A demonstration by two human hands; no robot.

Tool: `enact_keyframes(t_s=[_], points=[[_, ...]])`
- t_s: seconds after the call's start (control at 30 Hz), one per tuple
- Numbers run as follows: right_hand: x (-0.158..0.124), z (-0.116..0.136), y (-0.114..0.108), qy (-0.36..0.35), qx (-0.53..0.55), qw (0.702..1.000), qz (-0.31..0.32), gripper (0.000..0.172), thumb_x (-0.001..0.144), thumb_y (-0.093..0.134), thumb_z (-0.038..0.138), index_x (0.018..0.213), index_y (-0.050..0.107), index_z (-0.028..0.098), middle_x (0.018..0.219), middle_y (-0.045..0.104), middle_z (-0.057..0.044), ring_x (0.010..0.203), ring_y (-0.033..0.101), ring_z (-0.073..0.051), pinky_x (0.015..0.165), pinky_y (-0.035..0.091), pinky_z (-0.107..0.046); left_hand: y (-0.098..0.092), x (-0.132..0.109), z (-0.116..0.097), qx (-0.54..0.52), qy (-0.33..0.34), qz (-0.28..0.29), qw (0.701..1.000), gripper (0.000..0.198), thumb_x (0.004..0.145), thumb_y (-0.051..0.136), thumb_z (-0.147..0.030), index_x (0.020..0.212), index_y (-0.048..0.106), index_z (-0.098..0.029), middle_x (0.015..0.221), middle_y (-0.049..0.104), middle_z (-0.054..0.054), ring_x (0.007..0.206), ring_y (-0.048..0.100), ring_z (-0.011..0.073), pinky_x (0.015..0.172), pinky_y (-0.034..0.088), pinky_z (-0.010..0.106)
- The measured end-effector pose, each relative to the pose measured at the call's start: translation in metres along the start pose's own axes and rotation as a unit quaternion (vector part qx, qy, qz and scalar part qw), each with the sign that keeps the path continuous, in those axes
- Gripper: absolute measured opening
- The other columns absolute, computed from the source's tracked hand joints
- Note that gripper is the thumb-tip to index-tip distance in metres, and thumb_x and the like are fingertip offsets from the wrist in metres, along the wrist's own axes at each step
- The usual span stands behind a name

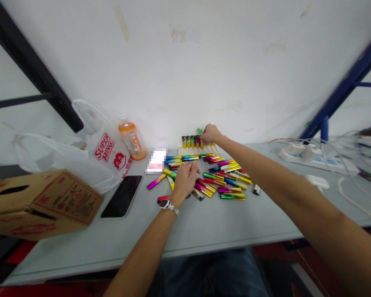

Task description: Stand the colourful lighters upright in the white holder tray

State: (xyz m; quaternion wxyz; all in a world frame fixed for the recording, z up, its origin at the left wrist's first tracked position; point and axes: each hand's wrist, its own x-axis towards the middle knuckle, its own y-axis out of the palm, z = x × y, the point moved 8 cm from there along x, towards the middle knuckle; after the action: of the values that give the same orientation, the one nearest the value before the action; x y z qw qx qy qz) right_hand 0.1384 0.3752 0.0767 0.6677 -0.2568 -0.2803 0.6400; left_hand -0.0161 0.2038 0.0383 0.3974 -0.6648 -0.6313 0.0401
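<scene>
My right hand (210, 134) is at the white tray (185, 152) by the wall, its fingers closed on a lighter in the row. Several shiny lighters (188, 142) stand upright in the tray, mostly yellow-green, with one magenta lighter (197, 142). Part of the row is hidden behind my right hand. Over the left part of a loose pile of lighters (225, 181), my left hand (186, 179) has its fingers curled down; what they hold, if anything, is hidden. The lying lighters have metallic casings in pink, gold, green, blue and red.
Left of the pile lie a blurred white item (156, 161) and a black phone (122, 196). Behind them stand an orange drink bottle (132, 139), a plastic bag (95, 165) and a cardboard box (49, 202). A power strip (321, 159) with cables lies on the right.
</scene>
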Motion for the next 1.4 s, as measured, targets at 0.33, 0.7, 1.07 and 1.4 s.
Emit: enact_keyframes(t_s=[0.33,0.7,1.07,1.4], points=[[0.014,-0.006,0.006,0.016,0.0,1.0,0.005,0.006,0.074,0.073,0.006,0.077,0.068,0.007,0.054,0.067,-0.011,0.058,0.071,-0.028,0.057,0.062,-0.039,0.0,0.0,-0.001,0.006,-0.004,0.004,1.0,0.05,0.102,0.033,-0.041,0.067,0.062,-0.021,0.077,0.063,0.004,0.086,0.06,0.02,0.088,0.044,0.036],[-0.022,0.007,0.001,-0.064,-0.245,0.962,-0.098,0.025,0.089,0.061,0.022,0.107,0.07,0.007,0.108,0.07,-0.025,0.105,0.069,-0.035,0.09,0.054,-0.042,0.001,-0.001,0.0,0.002,0.007,0.004,1.0,0.05,0.102,0.032,-0.041,0.067,0.062,-0.021,0.076,0.062,0.003,0.084,0.06,0.0197,0.087,0.043,0.035],[-0.062,-0.008,0.019,-0.1,-0.359,0.923,-0.099,0.049,0.103,0.03,0.034,0.149,0.037,0.02,0.1,0.072,-0.019,0.097,0.069,-0.032,0.084,0.048,-0.043,0.003,-0.002,0.002,0.005,0.006,0.003,1.0,0.051,0.102,0.033,-0.041,0.068,0.062,-0.019,0.079,0.063,0.004,0.086,0.058,0.0201,0.085,0.042,0.035],[-0.078,0.007,0.013,-0.189,-0.367,0.91,-0.039,0.05,0.093,0.043,0.029,0.143,0.045,0.02,0.13,0.056,-0.017,0.105,0.064,-0.03,0.083,0.051,-0.04,0.003,0.0,0.002,0.002,0.011,0.006,1.0,0.046,0.101,0.034,-0.034,0.069,0.063,-0.019,0.077,0.062,0.003,0.087,0.059,0.0195,0.087,0.042,0.034]])
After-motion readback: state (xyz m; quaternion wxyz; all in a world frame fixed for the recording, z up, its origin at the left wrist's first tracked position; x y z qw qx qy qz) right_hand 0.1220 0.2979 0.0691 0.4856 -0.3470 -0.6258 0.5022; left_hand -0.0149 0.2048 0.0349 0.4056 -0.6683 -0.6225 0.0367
